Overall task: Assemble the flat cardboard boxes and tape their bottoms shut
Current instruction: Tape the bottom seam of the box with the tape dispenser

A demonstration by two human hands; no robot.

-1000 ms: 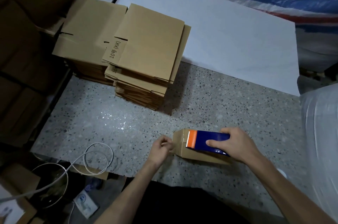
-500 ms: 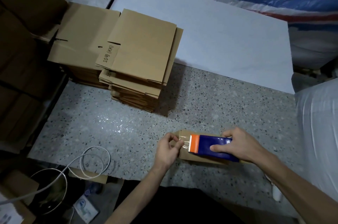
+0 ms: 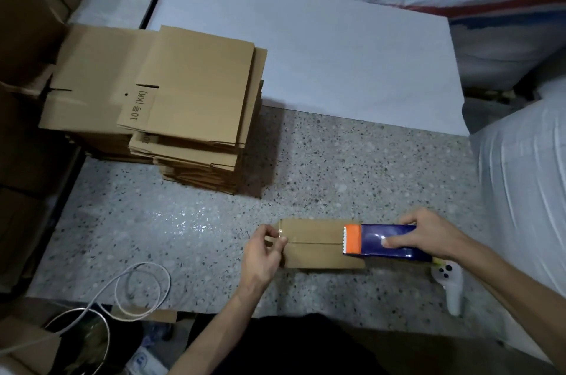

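Note:
A small brown cardboard box lies on the speckled table with its closed flap seam facing up. My left hand pinches the clear tape end against the box's left edge. My right hand grips a blue tape dispenser with an orange blade end, resting on the box's right part. Clear tape runs along the seam between the two hands. Two stacks of flat cardboard boxes stand at the back left of the table.
A white board covers the table's far half. A white plastic-wrapped bundle stands at the right. A white controller lies near my right forearm. A white cable loops at the front left edge. Brown cartons line the left side.
My right hand has drawn the dispenser rightward along the box, laying tape over the seam. My left hand stays at the box's left end holding the tape down.

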